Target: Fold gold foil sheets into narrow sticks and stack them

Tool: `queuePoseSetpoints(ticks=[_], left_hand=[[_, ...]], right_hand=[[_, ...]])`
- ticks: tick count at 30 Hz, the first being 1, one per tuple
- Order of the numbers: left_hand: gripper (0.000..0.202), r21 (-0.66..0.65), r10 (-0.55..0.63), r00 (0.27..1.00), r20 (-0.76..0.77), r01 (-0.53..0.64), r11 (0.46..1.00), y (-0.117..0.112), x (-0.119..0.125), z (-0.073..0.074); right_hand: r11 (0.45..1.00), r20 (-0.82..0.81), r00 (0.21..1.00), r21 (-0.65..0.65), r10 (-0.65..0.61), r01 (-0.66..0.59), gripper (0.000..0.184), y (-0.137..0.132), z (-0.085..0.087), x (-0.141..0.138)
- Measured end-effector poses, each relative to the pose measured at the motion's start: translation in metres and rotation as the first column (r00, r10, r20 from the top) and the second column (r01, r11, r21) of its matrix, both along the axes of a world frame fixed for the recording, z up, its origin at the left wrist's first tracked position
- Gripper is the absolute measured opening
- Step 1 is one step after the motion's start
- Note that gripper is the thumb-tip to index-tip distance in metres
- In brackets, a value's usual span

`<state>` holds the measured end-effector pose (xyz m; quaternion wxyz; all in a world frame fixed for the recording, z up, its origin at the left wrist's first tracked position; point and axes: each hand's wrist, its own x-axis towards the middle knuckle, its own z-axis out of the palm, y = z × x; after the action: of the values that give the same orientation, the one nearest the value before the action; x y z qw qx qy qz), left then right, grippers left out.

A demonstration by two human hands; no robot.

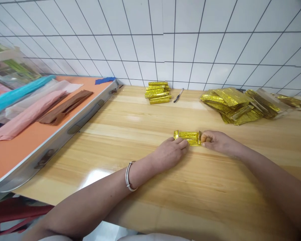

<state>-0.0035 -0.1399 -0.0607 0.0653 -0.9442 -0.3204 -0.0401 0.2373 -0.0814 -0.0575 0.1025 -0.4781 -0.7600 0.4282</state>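
A small folded gold foil packet [188, 136] lies on the wooden table [145, 127] in front of me. My left hand [172, 151], with a silver bangle on its wrist, presses its fingers down on the packet's near left part. My right hand [213, 140] is curled, pinching the packet's right end between thumb and fingers. A neat stack of folded gold packets [158, 92] sits at the back by the wall. A loose heap of flat gold foil sheets [237, 105] lies at the back right.
A black pen [178, 95] lies beside the neat stack. To the left stands an orange-topped table with a metal edge [72, 125], carrying pink [25, 117], brown [65, 107] and blue [15, 95] paper bundles. A white tiled wall closes the back.
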Motion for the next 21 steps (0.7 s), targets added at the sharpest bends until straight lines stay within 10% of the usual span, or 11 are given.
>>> queuePoseSetpoints(ticks=[16, 21], left_hand=[[0.033, -0.034, -0.047, 0.998, 0.045, 0.049, 0.998, 0.008, 0.006, -0.003], [0.033, -0.068, -0.048, 0.995, 0.087, 0.054, 0.996, 0.011, 0.003, -0.003]], right_hand=[[0.983, -0.064, 0.996, 0.164, -0.066, 0.076, 0.013, -0.012, -0.008, 0.014], [0.801, 0.075, 0.995, 0.598, -0.071, 0.013, 0.016, -0.035, -0.007, 0.024]])
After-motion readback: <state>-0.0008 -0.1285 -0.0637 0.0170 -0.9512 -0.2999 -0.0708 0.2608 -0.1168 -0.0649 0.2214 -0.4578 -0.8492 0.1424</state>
